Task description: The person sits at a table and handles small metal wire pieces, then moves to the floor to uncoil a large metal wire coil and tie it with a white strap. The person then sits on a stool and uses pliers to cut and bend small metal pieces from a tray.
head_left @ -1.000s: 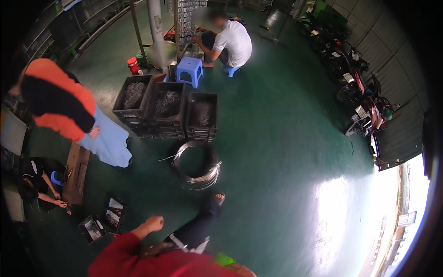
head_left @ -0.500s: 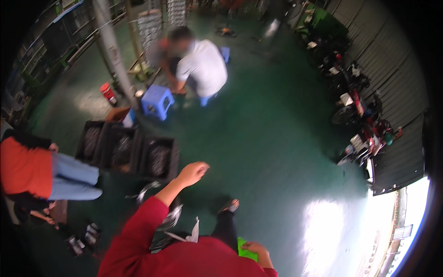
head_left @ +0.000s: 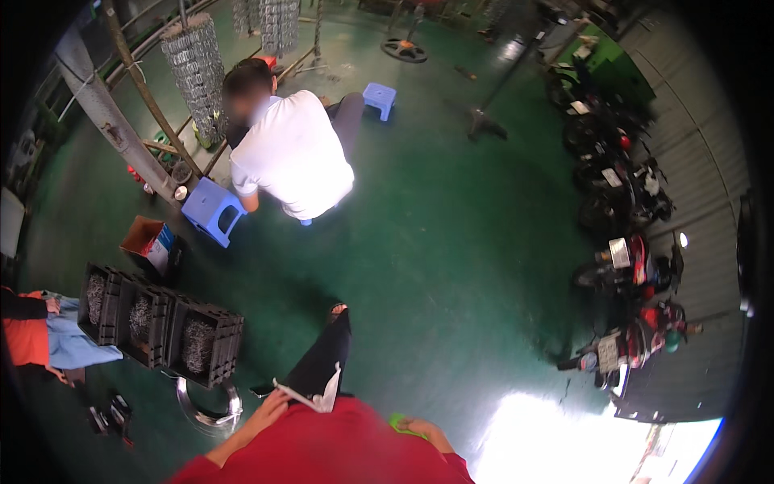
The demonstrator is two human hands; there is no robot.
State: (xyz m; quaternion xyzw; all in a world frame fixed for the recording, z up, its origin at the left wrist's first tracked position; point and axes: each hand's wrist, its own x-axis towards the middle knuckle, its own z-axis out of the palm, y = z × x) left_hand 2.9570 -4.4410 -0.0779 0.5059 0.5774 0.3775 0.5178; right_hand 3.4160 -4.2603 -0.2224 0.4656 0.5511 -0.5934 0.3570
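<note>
My left hand [head_left: 268, 413] is low against my front, beside a whitish strip [head_left: 318, 397] that hangs at my waist. Its fingers look stretched out, and I see nothing held in them. A bright green cloth-like piece [head_left: 397, 423] shows at my right hand [head_left: 424, 429], which is closed on it near my right hip. Most of that piece is hidden by my hand and red top. My foot [head_left: 338, 309] in dark trousers steps forward on the green floor.
Black crates [head_left: 201, 343] of small metal parts stand left, near a curved shiny metal piece [head_left: 211, 415]. A person in a white shirt [head_left: 298, 153] sits ahead by a blue stool [head_left: 214, 208]. Another person [head_left: 28, 335] is far left. Motorbikes [head_left: 637, 266] line the right wall.
My left hand has dropped from over the crates to my waist. My view has moved closer to the seated person, with the crates shifting left. The green piece stays in my right hand.
</note>
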